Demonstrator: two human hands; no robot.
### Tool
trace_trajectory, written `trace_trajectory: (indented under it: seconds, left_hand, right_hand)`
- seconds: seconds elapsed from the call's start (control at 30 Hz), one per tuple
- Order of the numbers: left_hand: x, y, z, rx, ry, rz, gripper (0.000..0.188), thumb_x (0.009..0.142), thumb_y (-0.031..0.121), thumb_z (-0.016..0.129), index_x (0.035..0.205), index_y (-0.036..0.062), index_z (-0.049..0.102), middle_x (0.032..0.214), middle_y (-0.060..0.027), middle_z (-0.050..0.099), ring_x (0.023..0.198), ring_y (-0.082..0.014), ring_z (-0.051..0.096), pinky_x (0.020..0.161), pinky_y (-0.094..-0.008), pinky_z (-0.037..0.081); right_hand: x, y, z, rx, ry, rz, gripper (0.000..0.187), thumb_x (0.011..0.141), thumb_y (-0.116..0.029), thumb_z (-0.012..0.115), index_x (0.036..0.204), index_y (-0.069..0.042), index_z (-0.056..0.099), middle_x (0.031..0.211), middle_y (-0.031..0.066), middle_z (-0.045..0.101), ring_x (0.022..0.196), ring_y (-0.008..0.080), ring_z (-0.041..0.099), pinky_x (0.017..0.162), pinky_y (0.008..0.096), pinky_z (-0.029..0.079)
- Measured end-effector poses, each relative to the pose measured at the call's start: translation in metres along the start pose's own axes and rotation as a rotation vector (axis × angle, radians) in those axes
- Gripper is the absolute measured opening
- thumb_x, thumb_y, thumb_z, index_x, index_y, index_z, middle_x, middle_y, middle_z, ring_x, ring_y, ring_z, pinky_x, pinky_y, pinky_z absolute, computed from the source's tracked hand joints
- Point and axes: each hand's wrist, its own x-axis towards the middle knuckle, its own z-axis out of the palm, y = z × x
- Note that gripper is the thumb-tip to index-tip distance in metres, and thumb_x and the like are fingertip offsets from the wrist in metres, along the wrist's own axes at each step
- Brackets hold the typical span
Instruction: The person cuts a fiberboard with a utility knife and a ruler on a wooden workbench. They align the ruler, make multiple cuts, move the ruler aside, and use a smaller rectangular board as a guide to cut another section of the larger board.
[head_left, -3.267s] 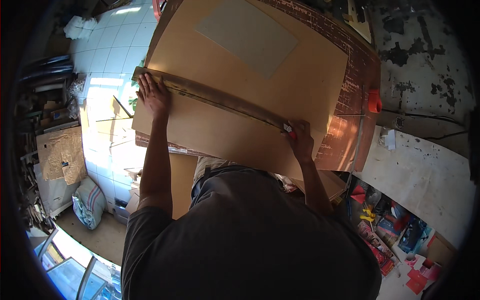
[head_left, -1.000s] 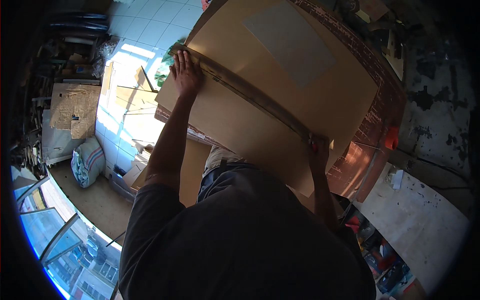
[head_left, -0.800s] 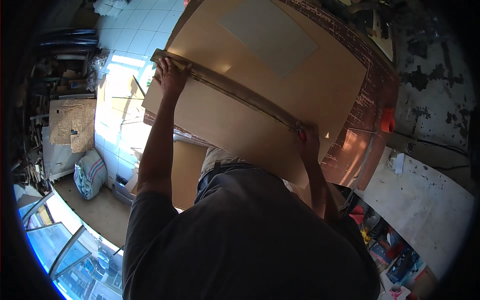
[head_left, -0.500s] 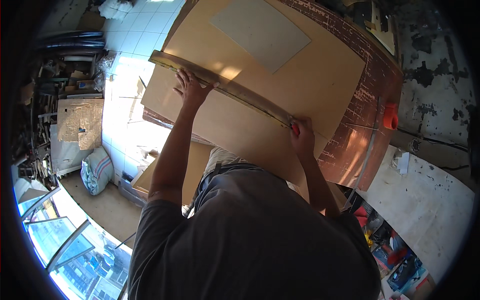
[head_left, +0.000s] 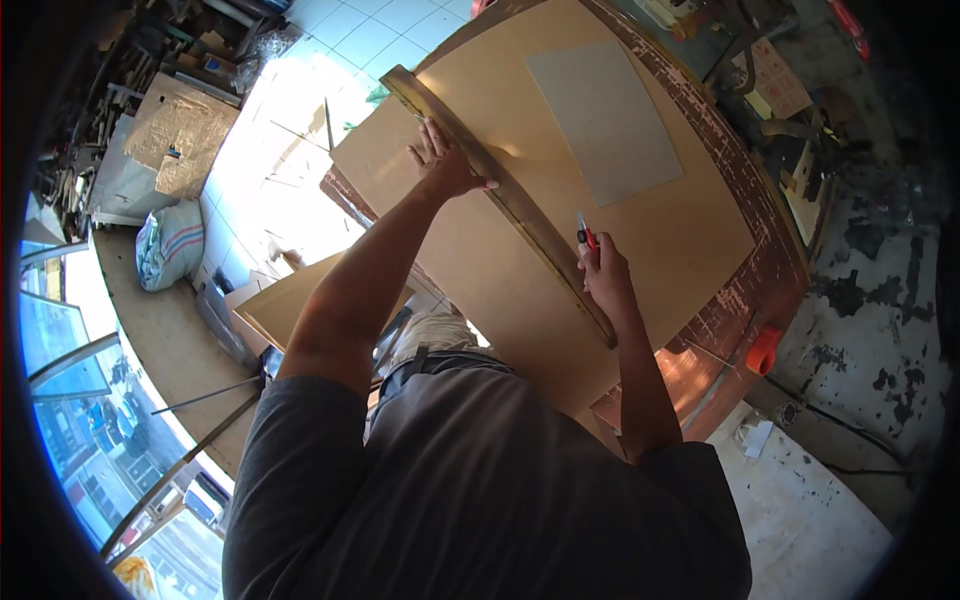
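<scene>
Worktop (head_left: 690, 385), reddish and scuffed, shows out past the right fingers (head_left: 591, 262), beyond the edge of a wide brown board (head_left: 660, 250) that spreads beneath both sets of fingers. A grey sheet (head_left: 605, 120) lies on the board, ahead of the right fingers. The bar (head_left: 535, 230) lies across the board between the two sets of fingers – its long axis slants from ahead of the left fingers (head_left: 433, 132) back and rightward, to an end just beside the right wrist. The left fingers are splayed and clasp nothing, thumb laid on the bar, the other tips at or beside its left edge. Smallest is the knife (head_left: 590, 240), grasped in the right fingers, its blade pointing forward and slightly left, just right of the bar; whether the tip touches the board, I cannot tell.

The step looks like steadying the bar as a straightedge, with the knife off its edge. A stroke would call for the left fingers to pin the bar and the right fingers to bring the blade to one edge – then draw along that slant, clear of the left thumb.
</scene>
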Motion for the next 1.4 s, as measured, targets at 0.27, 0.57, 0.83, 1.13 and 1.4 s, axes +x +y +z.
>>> trace_trajectory:
  seconds: [0.27, 0.57, 0.83, 1.13, 1.4]
  left_hand:
    - [-0.003, 0.006, -0.003, -0.019, -0.014, -0.041, 0.148, 0.061, 0.064, 0.088, 0.157, -0.0098, 0.004, 0.161, -0.0378, -0.017, 0.153, -0.0486, -0.016, 0.118, -0.0703, 0.008]
    - [-0.004, 0.009, -0.013, -0.017, -0.083, -0.034, 0.143, 0.066, 0.063, 0.085, 0.159, -0.0065, 0.001, 0.162, -0.0352, -0.019, 0.152, -0.0489, -0.018, 0.117, -0.0718, 0.005]
    - [-0.006, 0.007, -0.014, -0.049, -0.08, -0.018, 0.141, 0.067, 0.062, 0.085, 0.157, -0.011, 0.005, 0.162, -0.036, -0.018, 0.153, -0.0488, -0.015, 0.117, -0.0724, 0.007]
    - [-0.003, 0.007, -0.01, -0.014, -0.085, -0.016, 0.14, 0.066, 0.061, 0.086, 0.157, -0.0097, 0.007, 0.161, -0.0365, -0.018, 0.152, -0.0507, -0.015, 0.116, -0.0739, 0.006]
    - [-0.002, 0.007, -0.003, -0.02, -0.021, -0.047, 0.142, 0.065, 0.063, 0.086, 0.158, -0.0076, 0.006, 0.162, -0.0352, -0.016, 0.153, -0.0489, -0.015, 0.116, -0.073, 0.008]
  right_hand:
    - [0.172, -0.125, 0.085, -0.482, -0.047, -0.446, 0.029, 0.104, -0.029, 0.053, 0.105, 0.0, 0.055, 0.088, 0.0231, 0.07, 0.083, 0.0426, 0.07, 0.073, 0.0528, 0.055]
    - [0.284, -0.221, 0.162, -0.641, -0.158, -0.525, 0.031, 0.102, -0.024, 0.052, 0.104, 0.003, 0.066, 0.106, 0.0286, 0.069, 0.102, 0.0462, 0.066, 0.089, 0.0541, 0.052]
    - [0.293, -0.227, 0.169, -0.733, -0.233, -0.549, 0.027, 0.095, -0.012, 0.049, 0.101, 0.004, 0.07, 0.103, 0.0284, 0.071, 0.1, 0.0454, 0.069, 0.088, 0.0517, 0.056]
    - [0.29, -0.226, 0.166, -0.781, -0.298, -0.447, 0.031, 0.095, -0.013, 0.046, 0.108, 0.006, 0.068, 0.107, 0.0314, 0.069, 0.105, 0.0457, 0.068, 0.091, 0.0519, 0.055]
    - [0.229, -0.193, 0.123, -0.814, -0.372, -0.387, 0.03, 0.096, -0.013, 0.048, 0.113, 0.006, 0.065, 0.114, 0.0305, 0.068, 0.109, 0.0457, 0.066, 0.095, 0.0528, 0.053]
